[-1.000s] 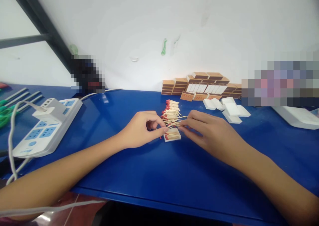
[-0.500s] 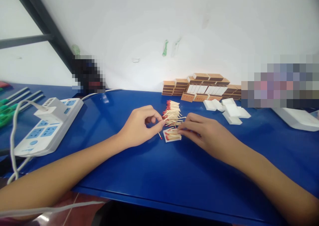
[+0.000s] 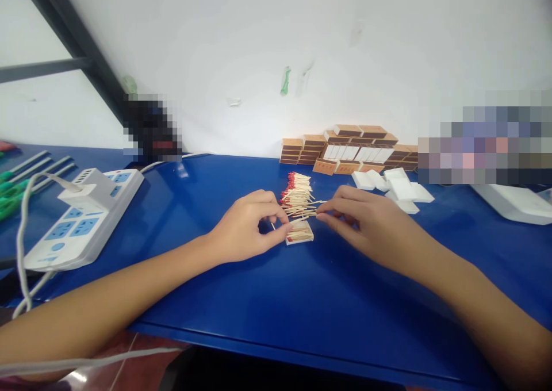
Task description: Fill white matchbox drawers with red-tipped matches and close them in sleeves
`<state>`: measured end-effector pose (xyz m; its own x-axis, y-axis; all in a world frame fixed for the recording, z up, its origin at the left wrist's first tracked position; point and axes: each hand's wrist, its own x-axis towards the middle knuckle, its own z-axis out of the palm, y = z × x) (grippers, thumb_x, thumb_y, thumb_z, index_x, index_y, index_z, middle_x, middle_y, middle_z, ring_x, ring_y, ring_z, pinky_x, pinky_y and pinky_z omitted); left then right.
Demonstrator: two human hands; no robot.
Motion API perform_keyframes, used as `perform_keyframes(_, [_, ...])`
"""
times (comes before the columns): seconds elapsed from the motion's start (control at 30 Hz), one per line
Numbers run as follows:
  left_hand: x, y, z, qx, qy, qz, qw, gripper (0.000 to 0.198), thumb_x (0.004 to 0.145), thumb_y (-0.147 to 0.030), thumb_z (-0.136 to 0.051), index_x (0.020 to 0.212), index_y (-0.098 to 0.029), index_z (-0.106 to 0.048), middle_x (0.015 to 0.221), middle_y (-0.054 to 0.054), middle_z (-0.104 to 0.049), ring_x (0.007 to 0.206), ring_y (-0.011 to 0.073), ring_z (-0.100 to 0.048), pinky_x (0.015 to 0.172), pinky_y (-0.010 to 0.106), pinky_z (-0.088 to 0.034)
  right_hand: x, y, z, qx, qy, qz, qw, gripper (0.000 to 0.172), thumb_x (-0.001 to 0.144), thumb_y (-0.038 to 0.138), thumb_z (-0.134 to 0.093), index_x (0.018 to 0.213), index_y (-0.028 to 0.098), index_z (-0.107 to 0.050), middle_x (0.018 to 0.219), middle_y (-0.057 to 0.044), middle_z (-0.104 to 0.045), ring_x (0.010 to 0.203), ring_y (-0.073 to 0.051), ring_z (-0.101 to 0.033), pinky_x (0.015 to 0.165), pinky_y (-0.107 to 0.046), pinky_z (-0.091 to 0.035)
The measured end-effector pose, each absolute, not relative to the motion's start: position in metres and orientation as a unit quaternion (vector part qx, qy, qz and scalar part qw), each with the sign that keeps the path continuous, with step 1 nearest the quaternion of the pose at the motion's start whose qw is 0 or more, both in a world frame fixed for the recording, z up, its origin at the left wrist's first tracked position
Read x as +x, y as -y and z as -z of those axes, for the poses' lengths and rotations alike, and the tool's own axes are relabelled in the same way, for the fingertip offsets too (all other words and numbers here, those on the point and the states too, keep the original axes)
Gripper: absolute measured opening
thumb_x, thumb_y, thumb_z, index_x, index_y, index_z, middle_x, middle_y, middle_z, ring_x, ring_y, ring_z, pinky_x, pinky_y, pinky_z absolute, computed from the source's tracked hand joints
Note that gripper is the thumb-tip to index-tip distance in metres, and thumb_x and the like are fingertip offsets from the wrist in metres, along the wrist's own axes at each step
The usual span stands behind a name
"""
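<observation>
A small white tray (image 3: 301,242) sits on the blue table (image 3: 276,305) between the two hands, its open side up, holding a layer of matches (image 3: 301,232). These lie along its long axis, which runs left to right with the right end slightly farther; the red heads visible in it are at the left. Just beyond the tray is a match pile (image 3: 297,194), heaped from near to far, most sticks lying left to right with heads left and the nearest ones askew. The hands are apart: the left hand (image 3: 248,225) has its thumb and forefinger tips together at the tray's far left corner, and the right hand (image 3: 366,215) has its fingertips drawn close at the pile's near right side; whether either clamps a match, I cannot tell. A loose match (image 3: 273,226) shows within the left hand's curl. Far right, matchboxes (image 3: 360,131) stand stacked along the wall (image 3: 241,46), with white trays (image 3: 402,188) heaped nearer. Blue surface stretches from the tray to the near edge, and leftward to a power strip (image 3: 97,230).
</observation>
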<state>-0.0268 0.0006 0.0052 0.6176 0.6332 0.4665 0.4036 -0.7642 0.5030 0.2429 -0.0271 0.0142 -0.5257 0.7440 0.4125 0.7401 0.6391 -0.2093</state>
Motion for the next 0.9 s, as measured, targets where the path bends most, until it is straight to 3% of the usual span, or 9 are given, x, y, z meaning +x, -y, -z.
perform_keyframes(0.2, [-0.029,-0.004,-0.004,0.894,-0.287,-0.311,0.147,0.014,0.095,-0.032,-0.071,0.093,-0.019,-0.077,0.089,0.004,-0.067,0.083,0.0169,-0.058,0.078,0.033,-0.048,0.233,0.031,-0.009,-0.407,0.885,-0.016,0.226,0.017,0.104,0.025,-0.057,0.106,0.018,-0.073,0.09,-0.004,-0.063,0.07,-0.016,-0.06,0.064,-0.03,-0.047])
perform_keyframes(0.4, [-0.028,-0.002,-0.005,0.908,-0.284,-0.283,0.121,0.019,0.092,-0.036,-0.073,0.095,-0.018,-0.075,0.09,0.005,-0.066,0.083,0.0181,-0.059,0.081,0.035,-0.048,0.221,0.032,-0.003,-0.412,0.879,-0.044,0.235,0.025,0.105,0.024,-0.054,0.126,0.021,-0.067,0.102,-0.007,-0.065,0.075,-0.016,-0.062,0.069,-0.032,-0.052])
perform_keyframes(0.53, [-0.027,-0.001,-0.005,0.914,-0.282,-0.269,0.114,0.026,0.091,-0.042,-0.074,0.098,-0.018,-0.074,0.092,0.006,-0.066,0.085,0.0199,-0.059,0.082,0.037,-0.049,0.213,0.031,0.001,-0.423,0.874,-0.046,0.233,0.033,0.106,0.021,-0.049,0.136,0.02,-0.062,0.113,-0.011,-0.064,0.088,-0.02,-0.066,0.078,-0.037,-0.055])
perform_keyframes(0.73, [-0.028,-0.002,-0.006,0.911,-0.288,-0.279,0.099,0.031,0.083,-0.045,-0.081,0.097,-0.018,-0.072,0.092,0.005,-0.065,0.085,0.0198,-0.059,0.079,0.035,-0.051,0.213,0.026,0.005,-0.391,0.883,-0.05,0.255,0.022,0.106,0.017,-0.05,0.109,0.019,-0.071,0.1,-0.009,-0.068,0.089,-0.02,-0.064,0.078,-0.034,-0.052])
perform_keyframes(0.9, [-0.03,-0.003,-0.004,0.918,-0.255,-0.28,0.114,0.019,0.092,-0.036,-0.075,0.095,-0.018,-0.073,0.093,0.005,-0.065,0.088,0.0183,-0.061,0.08,0.033,-0.051,0.219,0.027,0.0,-0.379,0.89,-0.06,0.248,0.016,0.104,0.019,-0.055,0.1,0.018,-0.07,0.093,-0.007,-0.067,0.084,-0.019,-0.063,0.073,-0.033,-0.051])
